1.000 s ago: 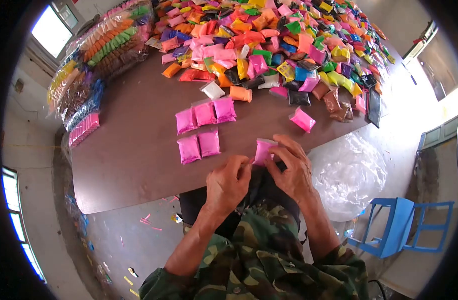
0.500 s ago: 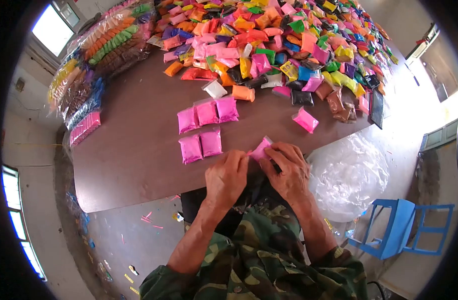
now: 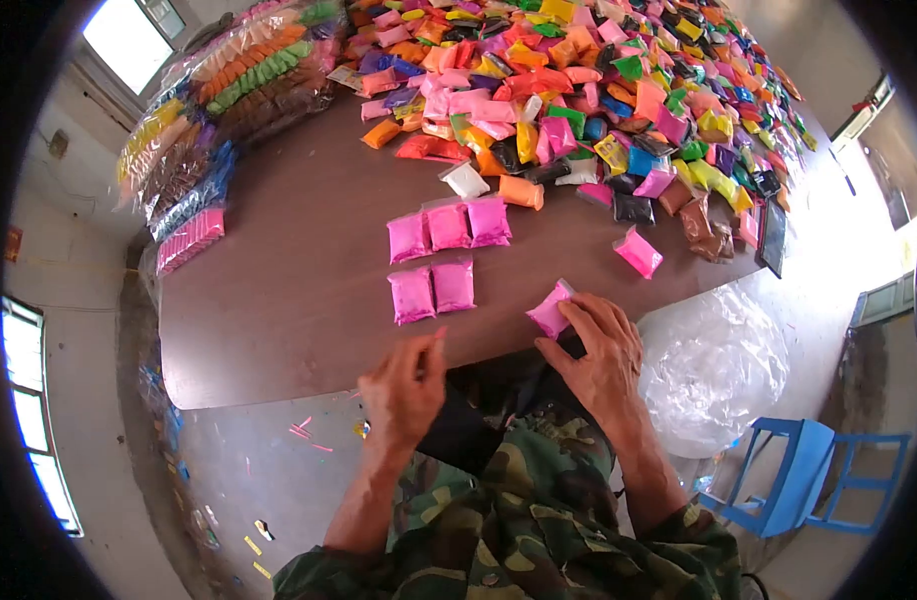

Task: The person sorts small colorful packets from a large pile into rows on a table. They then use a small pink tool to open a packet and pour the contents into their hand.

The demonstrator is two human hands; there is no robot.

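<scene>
My right hand (image 3: 604, 345) pinches the upper right corner of a small pink packet (image 3: 552, 309) by the table's front edge. Off to the left, my left hand (image 3: 407, 388) is closed and somewhat blurred, with a thin pink strip (image 3: 441, 335) showing at its fingertips. Beyond it lie pink packets in two rows: a back row (image 3: 449, 226) of three and a front row (image 3: 432, 290) of two. A brighter pink packet (image 3: 638, 253) lies apart, farther right.
A large heap of multicoloured packets (image 3: 569, 90) covers the table's far side. Bulky clear bags of packets (image 3: 249, 80) stand at the far left. Right of the table are a clear plastic bag (image 3: 719, 370) and a blue stool (image 3: 794, 475). Pink scraps (image 3: 301, 428) lie on the floor.
My left hand has moved left and away from the packet, with the pink strip at its fingertips. My right hand still holds the packet. The camera view has shifted slightly.
</scene>
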